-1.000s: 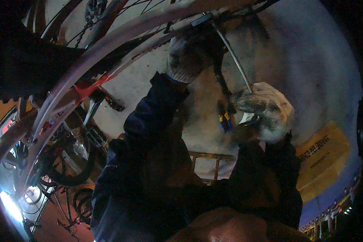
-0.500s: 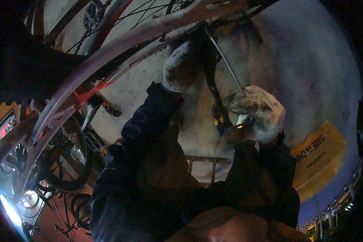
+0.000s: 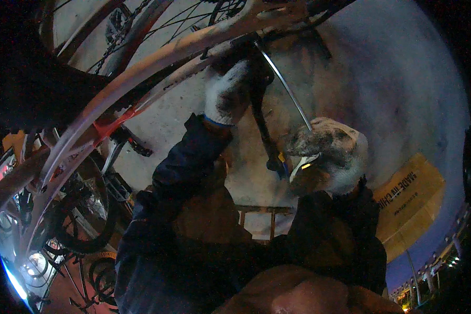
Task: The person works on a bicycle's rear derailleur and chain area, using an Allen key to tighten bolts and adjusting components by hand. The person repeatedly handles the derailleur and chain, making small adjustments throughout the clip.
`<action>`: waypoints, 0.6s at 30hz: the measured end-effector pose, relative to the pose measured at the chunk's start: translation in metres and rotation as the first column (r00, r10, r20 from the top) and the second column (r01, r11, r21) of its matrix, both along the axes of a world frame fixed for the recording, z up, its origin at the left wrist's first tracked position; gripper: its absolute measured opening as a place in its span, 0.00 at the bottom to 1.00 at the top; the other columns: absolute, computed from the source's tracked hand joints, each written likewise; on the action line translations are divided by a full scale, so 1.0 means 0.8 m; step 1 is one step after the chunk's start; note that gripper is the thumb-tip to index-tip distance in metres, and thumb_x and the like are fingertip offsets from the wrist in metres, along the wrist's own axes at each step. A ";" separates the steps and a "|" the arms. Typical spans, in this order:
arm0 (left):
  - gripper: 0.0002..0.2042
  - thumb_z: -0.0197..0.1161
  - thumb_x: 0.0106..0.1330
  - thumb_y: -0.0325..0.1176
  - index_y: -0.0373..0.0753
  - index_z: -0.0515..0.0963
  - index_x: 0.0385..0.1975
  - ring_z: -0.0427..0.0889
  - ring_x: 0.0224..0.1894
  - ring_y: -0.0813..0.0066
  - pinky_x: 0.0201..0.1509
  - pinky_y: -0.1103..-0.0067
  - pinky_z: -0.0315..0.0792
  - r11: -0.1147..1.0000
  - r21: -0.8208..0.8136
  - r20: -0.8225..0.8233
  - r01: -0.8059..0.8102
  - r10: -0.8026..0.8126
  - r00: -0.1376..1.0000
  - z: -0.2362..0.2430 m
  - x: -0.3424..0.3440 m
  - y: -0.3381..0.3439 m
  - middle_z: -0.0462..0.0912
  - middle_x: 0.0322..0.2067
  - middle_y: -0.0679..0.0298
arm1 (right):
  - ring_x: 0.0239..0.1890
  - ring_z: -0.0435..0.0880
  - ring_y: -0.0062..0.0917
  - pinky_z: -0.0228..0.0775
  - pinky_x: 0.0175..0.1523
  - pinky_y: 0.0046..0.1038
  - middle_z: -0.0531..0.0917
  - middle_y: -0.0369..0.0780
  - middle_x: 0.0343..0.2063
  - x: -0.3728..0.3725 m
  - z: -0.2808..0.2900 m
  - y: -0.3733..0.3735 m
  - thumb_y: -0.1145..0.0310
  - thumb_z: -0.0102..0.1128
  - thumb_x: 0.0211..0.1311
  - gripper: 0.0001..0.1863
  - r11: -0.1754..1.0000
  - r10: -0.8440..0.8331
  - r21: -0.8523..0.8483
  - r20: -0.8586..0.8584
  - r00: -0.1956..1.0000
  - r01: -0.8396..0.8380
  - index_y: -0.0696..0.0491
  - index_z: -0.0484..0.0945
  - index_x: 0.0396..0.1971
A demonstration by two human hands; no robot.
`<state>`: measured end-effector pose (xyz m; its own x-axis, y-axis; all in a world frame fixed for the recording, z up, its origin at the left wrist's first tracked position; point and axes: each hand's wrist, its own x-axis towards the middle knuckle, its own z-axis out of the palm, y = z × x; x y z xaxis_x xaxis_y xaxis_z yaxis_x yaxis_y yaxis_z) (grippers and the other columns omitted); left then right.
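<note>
My left hand [image 3: 226, 94], in a soiled white knit glove, reaches up beneath the pale bicycle frame [image 3: 104, 94]; its fingertips are lost in shadow. My gloved right hand [image 3: 327, 152] is closed around the lower end of a long silver rod [image 3: 282, 83], whose upper end meets a dark part at the frame tube. A smaller metal piece with a yellow glint also shows at that hand. Between my hands a long dark bar [image 3: 261, 125] runs down from beside my left hand, with a blue-and-yellow handled tool [image 3: 281, 165] near its lower end.
A dark tire [image 3: 57, 104] and spokes fill the upper left. More bicycles [image 3: 94, 220] crowd the lower left beside a bright light. A cardboard piece [image 3: 418, 204] lies at the right, near a distant lit railing. A low metal stand [image 3: 272, 220] sits below my hands.
Both my hands and the silver rod have shifted slightly left and down in the view, and the frame and cardboard have shifted a little too. My right hand keeps its grip.
</note>
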<state>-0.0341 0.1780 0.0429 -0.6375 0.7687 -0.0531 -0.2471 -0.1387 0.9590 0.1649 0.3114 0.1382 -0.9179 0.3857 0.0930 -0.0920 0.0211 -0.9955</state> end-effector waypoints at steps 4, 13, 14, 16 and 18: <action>0.16 0.60 0.73 0.28 0.34 0.74 0.59 0.84 0.49 0.65 0.53 0.68 0.83 0.997 0.059 0.081 -0.041 0.036 0.996 0.001 -0.001 0.000 0.82 0.51 0.58 | 0.33 0.89 0.29 0.83 0.37 0.29 0.89 0.43 0.34 0.014 0.017 0.001 0.69 0.78 0.52 0.14 0.779 0.094 -0.626 0.135 0.986 0.012 0.58 0.86 0.38; 0.15 0.62 0.71 0.28 0.33 0.76 0.55 0.85 0.47 0.65 0.53 0.68 0.83 0.975 0.220 0.289 -0.005 -0.060 0.956 0.014 -0.007 0.007 0.83 0.47 0.59 | 0.35 0.84 0.23 0.78 0.39 0.27 0.84 0.39 0.37 0.002 0.005 -0.033 0.65 0.62 0.68 0.22 0.882 -0.127 -0.412 0.261 0.957 0.230 0.58 0.74 0.58; 0.14 0.62 0.71 0.28 0.34 0.77 0.55 0.85 0.48 0.65 0.53 0.68 0.82 0.992 0.126 0.228 -0.015 -0.014 0.973 0.015 -0.006 0.006 0.83 0.47 0.59 | 0.38 0.83 0.21 0.77 0.43 0.25 0.85 0.38 0.40 -0.002 0.006 -0.025 0.68 0.62 0.68 0.22 0.846 -0.082 -0.484 0.298 0.951 0.224 0.58 0.75 0.60; 0.14 0.62 0.71 0.30 0.34 0.77 0.54 0.83 0.51 0.65 0.56 0.68 0.80 0.995 0.089 0.327 -0.048 0.017 0.945 0.015 -0.005 0.005 0.82 0.49 0.60 | 0.42 0.82 0.19 0.76 0.48 0.23 0.85 0.36 0.43 -0.014 0.008 -0.012 0.68 0.61 0.68 0.22 0.756 0.013 -0.624 0.315 0.949 0.197 0.57 0.76 0.60; 0.14 0.63 0.71 0.30 0.34 0.78 0.54 0.83 0.50 0.65 0.55 0.69 0.80 0.993 0.112 0.382 -0.045 -0.001 0.924 0.014 -0.004 0.003 0.83 0.48 0.60 | 0.43 0.81 0.18 0.75 0.49 0.23 0.84 0.35 0.42 -0.028 0.011 -0.003 0.65 0.62 0.69 0.21 0.717 0.073 -0.673 0.334 0.940 0.184 0.57 0.77 0.58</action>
